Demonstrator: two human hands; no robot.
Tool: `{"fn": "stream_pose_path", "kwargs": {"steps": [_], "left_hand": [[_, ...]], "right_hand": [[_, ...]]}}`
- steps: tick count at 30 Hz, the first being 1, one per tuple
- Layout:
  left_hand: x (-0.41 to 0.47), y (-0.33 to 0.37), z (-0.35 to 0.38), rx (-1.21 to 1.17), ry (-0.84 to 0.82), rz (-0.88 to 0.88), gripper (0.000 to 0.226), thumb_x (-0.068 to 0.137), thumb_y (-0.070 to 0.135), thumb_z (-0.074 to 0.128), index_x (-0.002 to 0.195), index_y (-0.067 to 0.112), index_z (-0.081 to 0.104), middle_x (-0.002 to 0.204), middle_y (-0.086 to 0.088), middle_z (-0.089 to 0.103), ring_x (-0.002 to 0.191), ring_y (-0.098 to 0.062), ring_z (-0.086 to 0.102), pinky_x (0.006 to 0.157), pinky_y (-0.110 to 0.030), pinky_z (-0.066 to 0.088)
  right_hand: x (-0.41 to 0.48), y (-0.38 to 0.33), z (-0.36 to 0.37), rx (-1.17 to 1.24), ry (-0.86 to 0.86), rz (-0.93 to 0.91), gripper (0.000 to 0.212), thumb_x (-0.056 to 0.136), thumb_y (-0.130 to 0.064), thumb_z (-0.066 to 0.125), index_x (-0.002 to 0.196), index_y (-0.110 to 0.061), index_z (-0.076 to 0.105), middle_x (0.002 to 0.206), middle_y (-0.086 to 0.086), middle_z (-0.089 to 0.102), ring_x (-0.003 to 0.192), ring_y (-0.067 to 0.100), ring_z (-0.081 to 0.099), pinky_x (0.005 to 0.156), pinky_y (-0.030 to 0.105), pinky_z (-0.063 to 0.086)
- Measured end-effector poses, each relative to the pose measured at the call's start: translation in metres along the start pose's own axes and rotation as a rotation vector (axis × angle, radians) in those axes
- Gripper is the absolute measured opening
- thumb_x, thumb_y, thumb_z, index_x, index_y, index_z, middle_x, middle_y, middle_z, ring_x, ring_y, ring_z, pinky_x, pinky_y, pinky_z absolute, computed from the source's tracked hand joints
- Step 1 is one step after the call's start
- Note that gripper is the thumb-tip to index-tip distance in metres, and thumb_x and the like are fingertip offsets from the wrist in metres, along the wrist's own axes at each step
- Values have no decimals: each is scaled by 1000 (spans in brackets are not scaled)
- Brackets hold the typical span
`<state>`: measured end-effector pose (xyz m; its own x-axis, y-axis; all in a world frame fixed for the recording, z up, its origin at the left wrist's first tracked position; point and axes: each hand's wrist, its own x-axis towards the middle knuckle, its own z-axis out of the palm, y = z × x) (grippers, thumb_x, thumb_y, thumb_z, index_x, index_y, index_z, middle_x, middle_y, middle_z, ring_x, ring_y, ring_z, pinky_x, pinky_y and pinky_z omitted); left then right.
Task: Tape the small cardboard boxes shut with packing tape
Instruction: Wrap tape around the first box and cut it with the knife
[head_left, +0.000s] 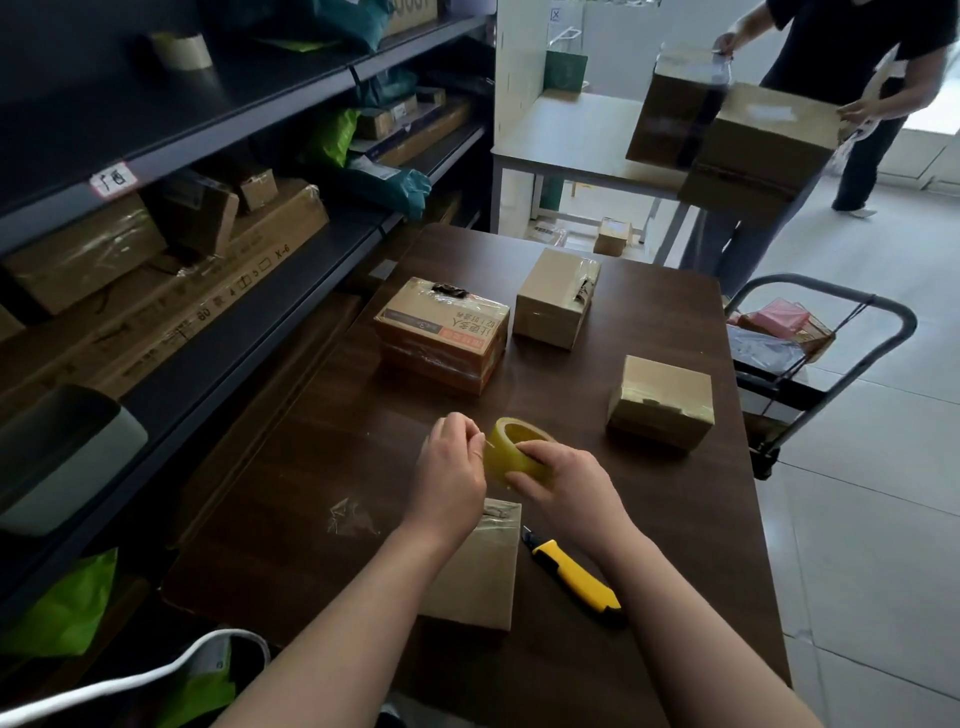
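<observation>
A yellowish roll of packing tape (511, 447) is held above the dark wooden table (291, 493). My right hand (566, 486) grips the roll from the near side. My left hand (454, 467) has its fingers curled at the roll's left edge, pinching at the tape end. Below my hands a small cardboard box (480, 571) lies flat on the table, partly hidden by my left forearm. Three more boxes stand further back: a printed one (441, 332), a plain one (556, 296) and one at the right (662, 400).
A yellow utility knife (576, 577) lies right of the near box. A crumpled scrap of clear tape (350, 517) sits on the table. Shelves of parcels (171, 244) line the left. A trolley (810, 358) stands right; another person handles a big box (737, 130) behind.
</observation>
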<state>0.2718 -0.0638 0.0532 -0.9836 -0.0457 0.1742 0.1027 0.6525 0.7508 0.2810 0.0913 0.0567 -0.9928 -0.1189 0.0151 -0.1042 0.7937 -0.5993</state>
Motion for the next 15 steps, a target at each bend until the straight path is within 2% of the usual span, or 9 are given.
{"fn": "stream_pose_path", "kwargs": {"steps": [3, 6, 10, 12, 15], "left_hand": [[2, 1, -3, -34, -15, -33, 14, 103, 22, 37, 93, 18, 47, 86, 6, 49, 76, -8, 50, 59, -17, 40], [6, 0, -11, 12, -56, 16, 16, 103, 24, 34, 92, 19, 45, 82, 4, 49, 71, -12, 50, 57, -26, 45], [8, -2, -18, 90, -61, 102, 16, 103, 25, 34, 93, 18, 45, 80, 4, 50, 68, -14, 52, 60, -35, 49], [9, -8, -20, 69, -61, 88, 16, 103, 25, 35, 94, 17, 46, 79, 2, 51, 66, -14, 52, 56, -32, 47], [11, -26, -24, -10, -50, -27, 14, 102, 22, 39, 93, 17, 48, 76, -1, 54, 60, -11, 50, 49, -19, 38]], "right_hand": [[4, 0, -9, 50, -87, 30, 28, 86, -43, 68, 109, -28, 66, 95, -7, 66, 85, 12, 60, 76, 32, 52], [6, 5, -21, 103, -97, 29, 23, 83, -48, 69, 92, -28, 63, 81, -9, 61, 75, 10, 57, 63, 27, 47], [8, 6, -31, 205, -95, 27, 32, 82, -50, 69, 85, -19, 68, 77, 1, 64, 74, 17, 59, 64, 36, 49], [6, 10, -34, 224, -106, 42, 36, 82, -52, 69, 82, -15, 68, 75, 3, 63, 70, 17, 58, 60, 33, 47], [2, 27, -38, 261, -74, 108, 43, 82, -51, 68, 73, -9, 66, 64, 1, 55, 60, 11, 49, 56, 27, 40]]}}
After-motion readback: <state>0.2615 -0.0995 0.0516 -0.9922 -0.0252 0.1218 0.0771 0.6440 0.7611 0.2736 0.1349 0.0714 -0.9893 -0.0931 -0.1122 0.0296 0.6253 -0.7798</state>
